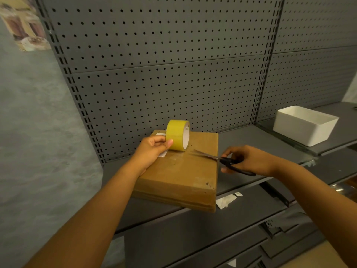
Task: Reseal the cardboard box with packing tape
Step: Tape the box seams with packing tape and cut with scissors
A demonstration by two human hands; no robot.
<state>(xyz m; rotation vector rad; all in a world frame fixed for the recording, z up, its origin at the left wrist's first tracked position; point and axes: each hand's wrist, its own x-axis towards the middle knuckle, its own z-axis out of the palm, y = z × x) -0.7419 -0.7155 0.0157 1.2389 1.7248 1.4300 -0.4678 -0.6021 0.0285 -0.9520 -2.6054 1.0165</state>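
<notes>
Head view: box (179,171) on shelf (251,151), flaps down. Left hand (152,149) grips roll (178,135) at 12 o'clock; right hand (245,159) grips scissors (222,159) at 3. Cutting looks next.

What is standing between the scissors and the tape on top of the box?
Nothing visible. The right hand holds the scissors with the blades lying low over the cardboard box, pointing at the tape roll that the left hand grips. Only bare box top lies between them.

Dim, even indoor light, soft shadows; wide-angle bending and blur at edges.
</notes>
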